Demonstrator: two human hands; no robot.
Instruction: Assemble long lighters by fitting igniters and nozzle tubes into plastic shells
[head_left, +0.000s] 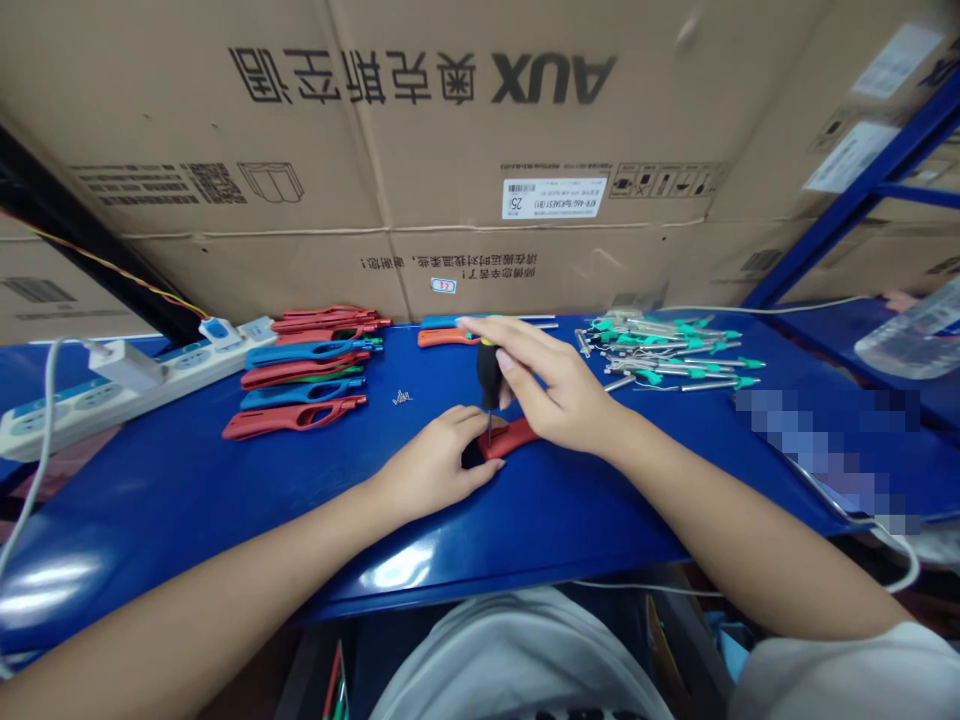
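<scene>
My right hand (pixel 562 385) is wrapped round the handle of a black screwdriver (pixel 488 382) with some yellow near its top. The screwdriver stands almost upright, its thin shaft pointing down at a red lighter casing (pixel 517 436) lying on the blue table. My left hand (pixel 439 462) grips the left part of this casing, thumb in front and fingers behind. Part of the casing is covered by my hands, and the exact contact at the screwdriver's tip is too small to make out. A small heap of screws (pixel 403 397) lies just behind my left hand.
Red and blue lighter casings (pixel 304 385) are lined up at the left, beside a white power strip (pixel 187 365). Blue and orange casings (pixel 442 337) lie behind my hands. Metal tubes with green tips (pixel 675 350) are heaped at the right. A cardboard wall (pixel 420 200) backs the table.
</scene>
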